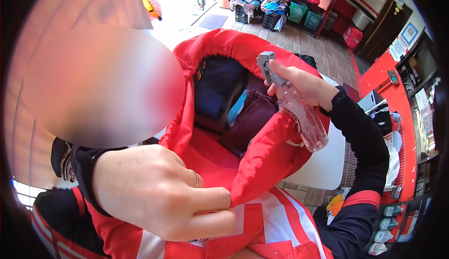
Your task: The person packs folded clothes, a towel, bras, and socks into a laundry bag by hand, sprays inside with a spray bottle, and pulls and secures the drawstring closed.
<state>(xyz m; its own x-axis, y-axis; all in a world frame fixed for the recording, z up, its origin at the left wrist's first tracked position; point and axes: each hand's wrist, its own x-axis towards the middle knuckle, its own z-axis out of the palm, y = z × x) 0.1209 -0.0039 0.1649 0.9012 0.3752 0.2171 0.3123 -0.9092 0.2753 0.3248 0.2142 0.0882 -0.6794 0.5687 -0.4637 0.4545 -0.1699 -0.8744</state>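
Note:
A red cloth laundry bag (pixel 213 37) stands with its mouth wide. Inside it lie dark folded clothes (pixel 217 86), a maroon garment (pixel 250 111) and a strip of light blue cloth (pixel 237 107). My right hand (pixel 306 83) is wrapped around the neck of a clear spray bottle (pixel 306 123) with a grey trigger head, held tilted over the bag's right rim. In the lower left, my left hand (pixel 163 193) pinches the near edge of the bag, fingers closed on the red fabric.
Under the bag is a white table (pixel 322 168). A blurred oval hides much of the left. At the back, black baskets of clothes (pixel 245 9) and green baskets (pixel 298 12) stand below shelves of bags. A red counter (pixel 381 72) runs along the right.

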